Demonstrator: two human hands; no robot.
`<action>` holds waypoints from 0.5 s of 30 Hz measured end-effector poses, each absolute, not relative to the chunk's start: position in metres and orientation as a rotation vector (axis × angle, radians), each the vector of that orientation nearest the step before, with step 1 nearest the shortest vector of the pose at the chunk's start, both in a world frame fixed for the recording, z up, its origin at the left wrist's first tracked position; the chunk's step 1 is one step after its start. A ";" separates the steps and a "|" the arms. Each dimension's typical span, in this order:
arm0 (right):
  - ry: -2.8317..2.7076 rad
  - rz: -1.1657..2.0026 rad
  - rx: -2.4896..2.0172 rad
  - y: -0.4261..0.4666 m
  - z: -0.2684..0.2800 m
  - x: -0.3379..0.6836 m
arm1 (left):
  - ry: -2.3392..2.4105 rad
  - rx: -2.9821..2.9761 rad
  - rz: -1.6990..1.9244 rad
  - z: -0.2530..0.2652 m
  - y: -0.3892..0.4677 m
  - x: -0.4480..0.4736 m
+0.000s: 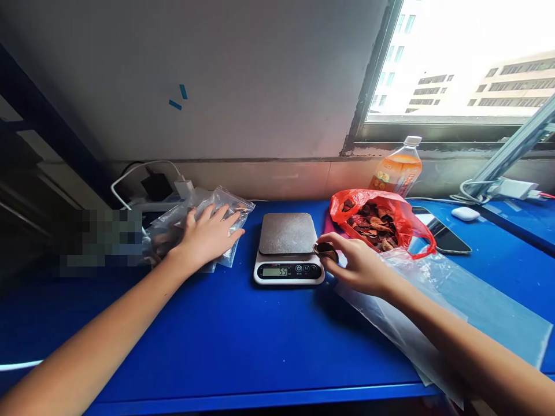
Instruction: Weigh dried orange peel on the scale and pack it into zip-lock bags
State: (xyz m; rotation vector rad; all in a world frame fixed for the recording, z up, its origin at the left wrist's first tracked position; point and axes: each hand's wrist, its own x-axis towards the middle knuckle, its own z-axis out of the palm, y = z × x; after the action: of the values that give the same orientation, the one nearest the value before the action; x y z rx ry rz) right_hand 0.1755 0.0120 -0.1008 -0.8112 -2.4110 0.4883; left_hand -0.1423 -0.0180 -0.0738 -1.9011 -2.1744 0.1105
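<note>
Pinching a dark piece [326, 251], right hand [358, 264]; left hand [207, 236] flat on bags [225, 208], contents unclear.

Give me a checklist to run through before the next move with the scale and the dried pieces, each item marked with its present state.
1. Scale powered and display lit: ok; the exact reading is too small to trust.
2. Scale platform bare: ok, nothing lies on it.
3. Right hand has a firm hold on the dark piece at the scale's right edge: ok, pinched in the fingertips.
4. Red bag open with dried pieces reachable: ok.
5. Left hand steadies the clear bags: ok, laid flat on them.
6. Clear plastic sheet lying flat under the right forearm: cannot tell, partly covered by the arm.
</note>
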 end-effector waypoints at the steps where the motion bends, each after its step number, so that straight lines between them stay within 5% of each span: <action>1: -2.411 0.512 -0.814 0.012 -0.102 0.175 | -2.154 -1.894 0.095 -0.074 -0.022 -0.141; 15: -2.447 0.707 -0.755 0.024 -0.093 0.174 | -1.817 -2.141 -0.086 -0.088 -0.084 -0.096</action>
State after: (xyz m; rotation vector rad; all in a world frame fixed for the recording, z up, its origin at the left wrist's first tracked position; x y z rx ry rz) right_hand 0.1740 0.0236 -0.0931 -0.7550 -2.4469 0.7069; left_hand -0.0961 -0.0838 -0.0880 -2.1411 -1.8169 -0.0858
